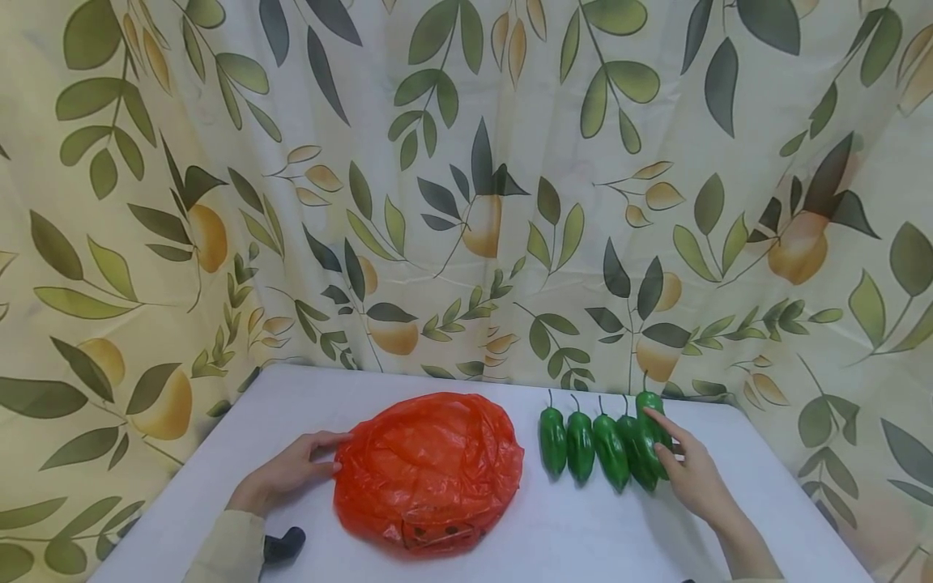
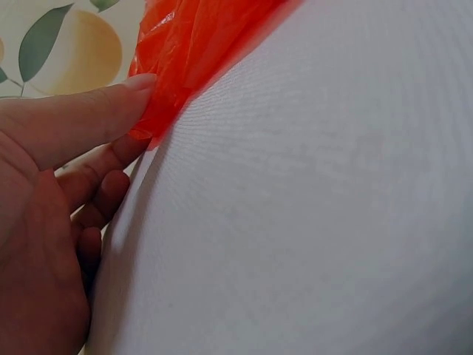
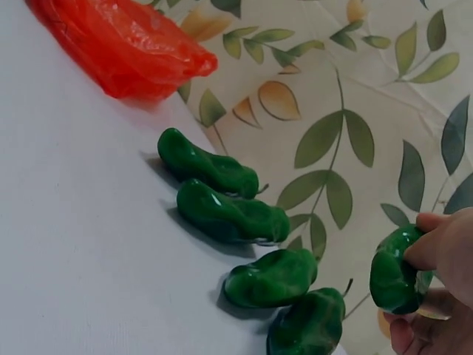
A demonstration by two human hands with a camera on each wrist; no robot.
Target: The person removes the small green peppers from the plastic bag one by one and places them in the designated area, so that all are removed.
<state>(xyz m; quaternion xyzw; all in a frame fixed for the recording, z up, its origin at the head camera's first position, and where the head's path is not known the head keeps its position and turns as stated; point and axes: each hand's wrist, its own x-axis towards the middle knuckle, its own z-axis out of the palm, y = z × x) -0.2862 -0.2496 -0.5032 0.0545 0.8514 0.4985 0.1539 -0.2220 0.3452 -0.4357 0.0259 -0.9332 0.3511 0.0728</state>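
A crumpled red plastic bag [image 1: 430, 470] lies puffed up on the white table. At its left edge my left hand [image 1: 291, 467] pinches the plastic between thumb and fingers; the left wrist view shows the thumb on the bag's rim [image 2: 174, 66]. My right hand [image 1: 688, 465] grips a green pepper [image 3: 395, 270] and holds it raised off the table. Several other green peppers [image 1: 581, 445] lie in a row to the right of the bag, stems pointing away from me. The held one partly covers the row's right end in the head view.
The white table [image 1: 583, 534] ends at a patterned curtain [image 1: 466, 202] that hangs behind it and on both sides. A small black object [image 1: 284, 545] shows beside the left sleeve [image 1: 229, 546].
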